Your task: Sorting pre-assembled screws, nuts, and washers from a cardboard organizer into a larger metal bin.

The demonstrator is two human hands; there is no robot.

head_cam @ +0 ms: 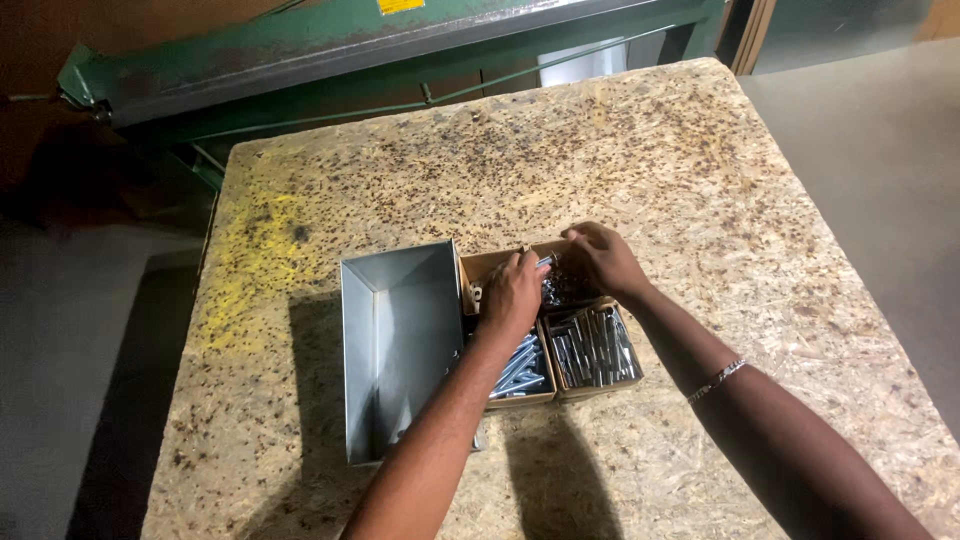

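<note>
Chipboard table (pixel 640 160): pale, speckled, filling most of the frame; a green machine frame (pixel 330 50) runs across the upper left behind it.
Metal bin (pixel 400 350): open grey sheet-steel tray, left of centre on the table, touching the cardboard boxes; its floor looks bare apart from something small near its lower right corner, too unclear to name.
Cardboard boxes (pixel 590 385): a cluster of small brown boxes just right of the bin, at the centre of the frame.
Long bolts (pixel 520 370): silvery, lying side by side in the lower left box, partly hidden by the left forearm.
Short bolts (pixel 595 345): silvery, packed in the lower right box.
Small dark fasteners (pixel 565 290): a loose heap in the upper right box; kind too small to tell.
Left hand (pixel 512 292): curled over the upper left box, fingers pinched on a thin silvery piece at its tip; what exactly it is cannot be told.
Right hand (pixel 603 258): bent down over the far rim of the upper right box, fingertips at the cardboard edge; whether it grips the rim or a fastener cannot be told.
Bracelet (pixel 717 378): thin metal chain on the right wrist.
Progress: by the look of it early, since the boxes remain well filled and the bin holds next to nothing.
</note>
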